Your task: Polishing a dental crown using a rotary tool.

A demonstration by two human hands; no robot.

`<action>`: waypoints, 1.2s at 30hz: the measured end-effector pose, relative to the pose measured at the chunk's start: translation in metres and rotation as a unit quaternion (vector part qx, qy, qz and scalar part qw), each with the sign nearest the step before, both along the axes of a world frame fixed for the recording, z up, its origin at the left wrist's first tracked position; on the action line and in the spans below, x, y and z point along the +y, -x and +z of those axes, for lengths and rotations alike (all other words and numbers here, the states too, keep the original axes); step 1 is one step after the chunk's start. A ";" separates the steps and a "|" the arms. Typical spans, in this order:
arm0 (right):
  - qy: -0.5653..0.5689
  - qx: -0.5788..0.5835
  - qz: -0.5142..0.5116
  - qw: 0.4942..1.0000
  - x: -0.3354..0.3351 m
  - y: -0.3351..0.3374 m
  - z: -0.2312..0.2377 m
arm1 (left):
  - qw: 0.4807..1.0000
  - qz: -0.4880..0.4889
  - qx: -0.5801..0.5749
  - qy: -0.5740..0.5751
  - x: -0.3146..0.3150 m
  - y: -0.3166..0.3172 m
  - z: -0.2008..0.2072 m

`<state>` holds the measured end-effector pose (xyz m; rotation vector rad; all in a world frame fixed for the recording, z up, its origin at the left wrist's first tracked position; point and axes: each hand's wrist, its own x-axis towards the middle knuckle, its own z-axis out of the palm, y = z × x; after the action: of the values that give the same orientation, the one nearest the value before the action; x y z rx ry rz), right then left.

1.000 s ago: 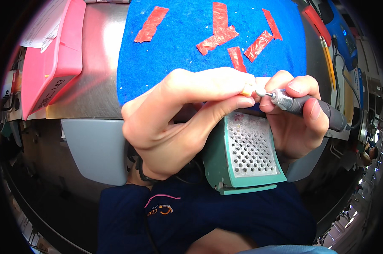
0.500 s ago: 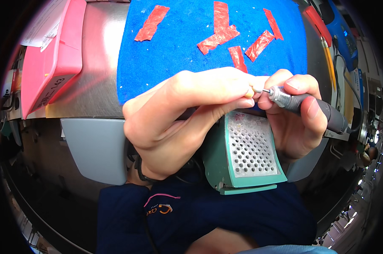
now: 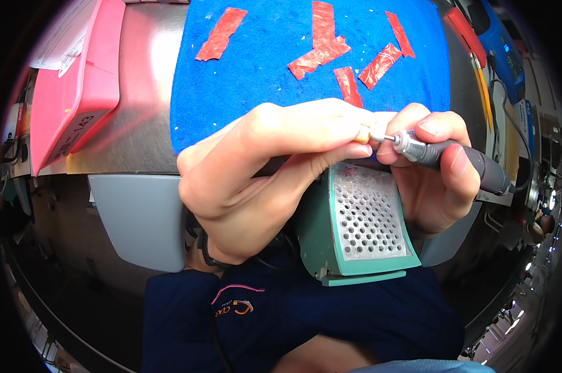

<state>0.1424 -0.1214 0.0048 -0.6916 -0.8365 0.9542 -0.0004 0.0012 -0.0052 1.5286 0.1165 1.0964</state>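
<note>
Over the near edge of the blue towel (image 3: 250, 87), the left hand (image 3: 246, 171) pinches a small yellowish piece (image 3: 365, 133) between nearly closed fingertips, while the right hand's (image 3: 433, 183) curled fingers grip a dark rotary handpiece (image 3: 431, 153), its pale tip adjoining the piece.

Strips (image 3: 378, 66) lie on cloth (image 3: 231, 93). Bin (image 3: 100, 62) left of cloth; vent (image 3: 373, 214) before cloth. Piece (image 3: 365, 133) in left hand (image 3: 262, 161); handpiece (image 3: 489, 174) right of piece, in right hand (image 3: 433, 180).
</note>
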 end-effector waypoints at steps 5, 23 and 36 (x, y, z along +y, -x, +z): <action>-0.006 -0.004 0.018 1.000 0.001 -0.003 0.000 | 1.000 0.006 0.006 -0.011 0.000 0.000 0.001; -0.015 0.006 0.009 1.000 0.001 -0.001 -0.002 | 0.999 0.017 0.020 -0.027 -0.001 0.001 0.000; -0.013 -0.006 0.021 1.000 0.000 -0.004 -0.001 | 0.998 0.032 0.036 -0.030 -0.002 0.001 0.009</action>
<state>0.1467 -0.1212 0.0042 -0.6607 -0.8741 0.9759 -0.0010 -0.0004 0.0034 1.6270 0.1846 1.1046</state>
